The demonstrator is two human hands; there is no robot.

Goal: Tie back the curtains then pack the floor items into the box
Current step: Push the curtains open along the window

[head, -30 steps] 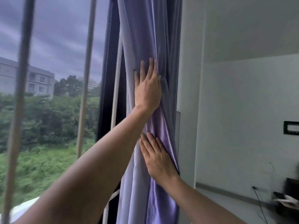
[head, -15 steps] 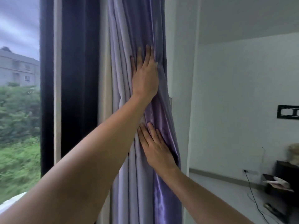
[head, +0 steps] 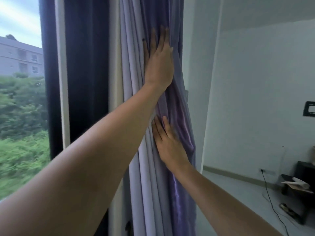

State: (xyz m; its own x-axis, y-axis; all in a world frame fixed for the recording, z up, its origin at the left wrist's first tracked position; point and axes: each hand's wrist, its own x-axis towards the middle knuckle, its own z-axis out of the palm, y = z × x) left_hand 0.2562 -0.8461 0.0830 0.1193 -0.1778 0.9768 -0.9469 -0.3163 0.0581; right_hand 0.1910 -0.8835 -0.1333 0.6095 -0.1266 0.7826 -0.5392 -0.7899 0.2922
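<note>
A purple curtain (head: pixel 136 48) hangs gathered in folds beside the window frame, with a shinier purple layer (head: pixel 180 116) bunched at its right side. My left hand (head: pixel 159 63) lies flat on the upper folds, fingers straight and pointing up. Lower down, my right hand (head: pixel 170 145) presses flat against the folds, fingers straight. Neither hand grips the cloth. No tie-back is visible.
A dark window frame (head: pixel 85 65) and white post (head: pixel 62 82) stand left of the curtain, with greenery outside. At the far right, a dark low table (head: pixel 305 169), a cardboard box (head: pixel 296 184) with items, a wall socket (head: pixel 262 170) and a black cable (head: pixel 271 201) are on the floor.
The view has swung right, so less window shows. Both hands stay flat on the curtain, pushing the folds toward the wall.
</note>
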